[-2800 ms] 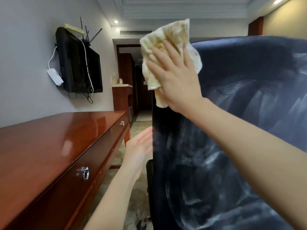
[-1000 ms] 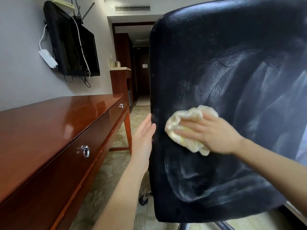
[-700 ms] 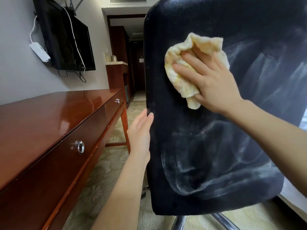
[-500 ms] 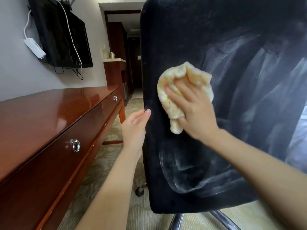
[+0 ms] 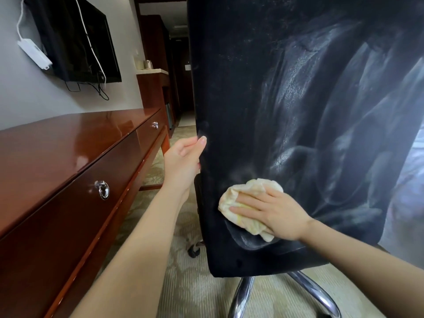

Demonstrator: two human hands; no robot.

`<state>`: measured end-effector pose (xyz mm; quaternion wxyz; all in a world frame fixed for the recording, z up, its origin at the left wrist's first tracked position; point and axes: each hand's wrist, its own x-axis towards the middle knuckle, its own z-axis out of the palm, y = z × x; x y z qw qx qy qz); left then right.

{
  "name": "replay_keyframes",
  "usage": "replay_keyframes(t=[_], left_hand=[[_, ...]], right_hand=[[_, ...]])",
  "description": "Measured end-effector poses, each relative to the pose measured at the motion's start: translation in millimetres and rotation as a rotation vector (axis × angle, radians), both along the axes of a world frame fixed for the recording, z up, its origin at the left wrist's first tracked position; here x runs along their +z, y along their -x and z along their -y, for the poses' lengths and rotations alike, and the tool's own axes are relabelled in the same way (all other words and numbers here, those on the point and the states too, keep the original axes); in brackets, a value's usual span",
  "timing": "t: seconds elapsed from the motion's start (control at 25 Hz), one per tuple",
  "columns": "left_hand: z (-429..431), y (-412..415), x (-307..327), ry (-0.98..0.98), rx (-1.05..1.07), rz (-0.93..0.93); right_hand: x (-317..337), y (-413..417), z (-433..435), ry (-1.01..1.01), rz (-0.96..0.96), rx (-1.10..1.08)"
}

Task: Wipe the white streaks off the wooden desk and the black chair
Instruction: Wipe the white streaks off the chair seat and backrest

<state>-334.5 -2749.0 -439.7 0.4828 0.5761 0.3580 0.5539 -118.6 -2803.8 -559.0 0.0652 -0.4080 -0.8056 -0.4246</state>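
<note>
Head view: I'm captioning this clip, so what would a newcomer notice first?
The black chair fills the right side, smeared with white streaks. Low on it, the right hand presses a cloth, while the left hand touches its left edge. The wooden desk runs along the left.

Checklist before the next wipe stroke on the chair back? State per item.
1. Cloth pressed flat on chair back under right hand: ok.
2. Left hand touching chair back's left edge to steady it: ok.
3. White streaks gone from middle and right: not ok.
4. Cloth clean enough for another pass: cannot tell.
5. Desk top streak-free: cannot tell, glare.
</note>
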Motion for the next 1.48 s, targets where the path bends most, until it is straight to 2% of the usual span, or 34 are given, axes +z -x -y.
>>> replay_keyframes(t=[0.12,0.28,0.36,0.44,0.68,0.84,0.92,0.96,1.0,1.04,1.08,1.16,1.2,1.28,1.36,1.48], left_hand=[[0,5,2,-0.028,-0.008,-0.038],[2,2,-1,-0.025,0.025,-0.011],[3,0,-2,-0.022,0.038,-0.003],[1,0,-3,-0.02,0.038,-0.003],[-1,-3,-7,-0.028,0.062,0.032],[1,-4,-5,-0.021,0.067,-0.001],[3,-5,-4,-0.012,0.064,-0.017],[3,-6,-4,-0.012,0.074,-0.023],[4,-6,-4,-0.01,0.085,-0.028],[4,-6,-4,-0.009,0.096,-0.03],[4,-7,-4,-0.008,0.103,-0.028],[4,-7,-4,-0.01,0.111,-0.028],[4,-7,-4,-0.011,0.113,-0.029],[4,-8,-5,-0.011,0.107,-0.035],[3,-5,-6,0.013,0.069,-0.037],[1,4,-1,0.113,-0.076,0.028]], right_hand=[[45,9,-1,-0.117,-0.135,-0.009],[110,31,-7,-0.29,-0.555,0.067],[121,48,-14,-0.352,-0.766,0.115],[112,66,-19,-0.369,-0.858,0.132],[58,68,-29,-0.198,-0.515,0.139],[12,44,-20,-0.068,-0.04,-0.005],[-12,48,-15,0.078,0.248,0.139],[-29,50,-16,0.16,0.469,0.26],[-46,47,-14,0.26,0.553,0.364],[-53,36,-9,0.291,0.638,0.246],[-60,25,-5,0.251,0.596,0.157],[-63,3,2,0.256,0.305,0.096],[-61,-7,7,0.245,0.284,0.075],[-22,-2,7,0.179,0.201,0.015],[22,7,5,0.044,0.008,0.085],[63,19,-1,-0.112,-0.176,0.033]])
